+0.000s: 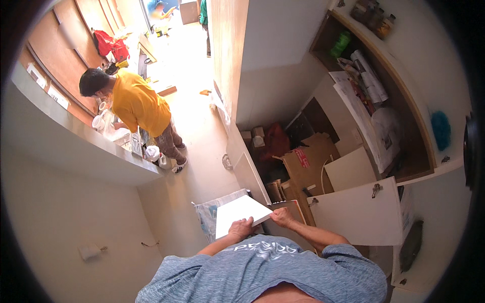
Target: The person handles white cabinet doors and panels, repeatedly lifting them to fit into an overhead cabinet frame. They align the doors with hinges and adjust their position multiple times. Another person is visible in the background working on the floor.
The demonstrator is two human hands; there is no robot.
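Observation:
In front of my body I have a flat white board (241, 213), tilted, with a pale finished face and a thick near edge. My left hand (242, 229) is closed around its near edge, the fingertips resting on the upper face. At the board's right corner my right hand (284, 216) is closed in a fist, pinching the corner; the fingers' undersides are hidden. Beneath the board lies a crumpled printed plastic sheet (204, 214), partly covered by it.
To my right stands an open cabinet with a white hinged door (358, 212); a cardboard box (308, 166) sits inside. An upper shelf holds paper rolls (368, 76). Ahead left, a person in a yellow shirt (141, 103) works at a ledge (76, 121). A wood-edged partition (230, 55) rises ahead.

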